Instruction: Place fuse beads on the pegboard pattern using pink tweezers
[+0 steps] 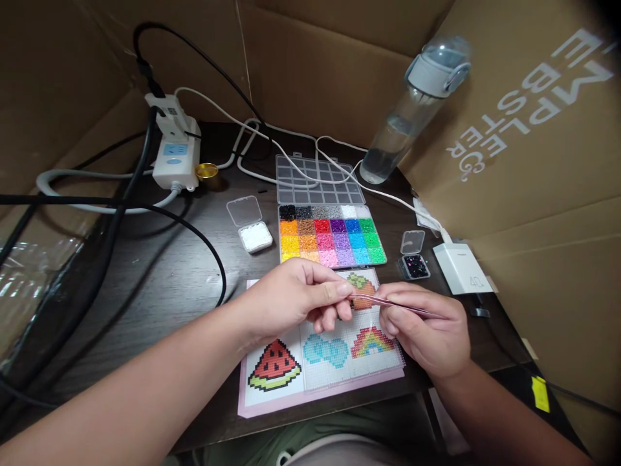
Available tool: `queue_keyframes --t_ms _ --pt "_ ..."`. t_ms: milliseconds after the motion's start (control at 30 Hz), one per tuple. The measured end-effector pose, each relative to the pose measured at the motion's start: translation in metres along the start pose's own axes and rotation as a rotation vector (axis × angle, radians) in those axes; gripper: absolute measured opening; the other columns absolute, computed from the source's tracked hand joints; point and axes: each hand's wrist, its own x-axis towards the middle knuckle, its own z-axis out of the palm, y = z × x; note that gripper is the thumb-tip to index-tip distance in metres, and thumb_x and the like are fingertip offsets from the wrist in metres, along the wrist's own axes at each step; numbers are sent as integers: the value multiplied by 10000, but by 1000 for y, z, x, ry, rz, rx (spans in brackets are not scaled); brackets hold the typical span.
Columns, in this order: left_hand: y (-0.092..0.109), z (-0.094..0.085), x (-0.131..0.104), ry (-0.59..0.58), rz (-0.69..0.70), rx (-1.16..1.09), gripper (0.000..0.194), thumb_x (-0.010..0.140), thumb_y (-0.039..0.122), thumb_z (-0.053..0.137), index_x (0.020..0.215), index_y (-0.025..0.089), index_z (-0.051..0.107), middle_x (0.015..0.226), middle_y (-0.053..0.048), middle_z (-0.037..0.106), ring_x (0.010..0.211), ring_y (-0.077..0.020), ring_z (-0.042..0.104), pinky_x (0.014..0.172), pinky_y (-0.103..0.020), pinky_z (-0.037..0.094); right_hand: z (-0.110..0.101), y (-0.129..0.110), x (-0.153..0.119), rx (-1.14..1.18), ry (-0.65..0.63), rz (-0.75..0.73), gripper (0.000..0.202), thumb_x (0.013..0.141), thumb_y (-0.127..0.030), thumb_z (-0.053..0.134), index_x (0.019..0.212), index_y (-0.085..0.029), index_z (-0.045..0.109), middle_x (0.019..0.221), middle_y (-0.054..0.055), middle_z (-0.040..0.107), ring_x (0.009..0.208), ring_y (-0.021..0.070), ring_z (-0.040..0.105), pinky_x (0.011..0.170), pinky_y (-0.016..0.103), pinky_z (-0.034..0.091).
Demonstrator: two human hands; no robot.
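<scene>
Grasps slim pink tweezers (pixel 376 299) in the right hand (pixel 427 330), slanting them leftward above the clear pegboard (pixel 388 367), across an orange fruit pattern. Presses thumb and forefinger of the left hand (pixel 295 294) together at the tweezers' tips; cannot tell whether on the metal alone or on a bead too. Leaves in view, below the hands, a pattern sheet (pixel 298 353) with a red watermelon pattern (pixel 275 366), and a rainbow pattern (pixel 371 343). Just beyond, has the bead case (pixel 367 265) open on the dark surface (pixel 160 272), sorted by colour, between a small box of white beads (pixel 255 237) at left and a small box of mostly black pieces (pixel 416 265) at right. Farther back, has a power strip (pixel 177 162) at left and a water bottle (pixel 388 145) at right.
</scene>
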Motion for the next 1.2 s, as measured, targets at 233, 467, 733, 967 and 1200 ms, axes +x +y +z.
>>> queue_keyframes --t_ms 233,467,733,967,1200 --pt "-1 -1 -1 28 -41 59 264 913 272 647 713 117 723 583 -9 634 463 -40 530 464 -128 437 -1 0 1 20 -8 -7 329 882 -16 637 1048 -259 784 1076 65 738 531 78 615 454 252 516" --pt "-1 -1 -1 20 -40 92 246 897 297 663 755 108 735 617 -24 651 470 -42 538 472 -133 445 0 0 1 27 -25 -5 321 898 -38 630 1062 -269 782 1066 66 739 527 78 602 431 246 488" --pt "-2 0 -2 32 -22 57 202 894 248 658 776 110 746 650 -27 679 481 -41 555 474 -133 464 -1 -1 1 36 -15 18 309 896 -51 641 1045 -280 786 1042 61 747 516 79 600 427 250 492" --pt "-3 -1 0 29 -23 74 219 884 285 670 776 109 745 636 -29 671 489 -50 557 480 -141 465 0 0 0 44 -5 33 285 893 -68 655 1032 -276 792 1029 71 746 503 79 595 415 247 478" --pt "-3 -1 -1 33 -36 104 261 866 344 685 747 116 729 631 -31 660 479 -54 528 479 -156 443 -1 0 0 33 0 46 260 881 -97 676 1032 -272 796 1050 85 752 491 91 603 415 263 497"
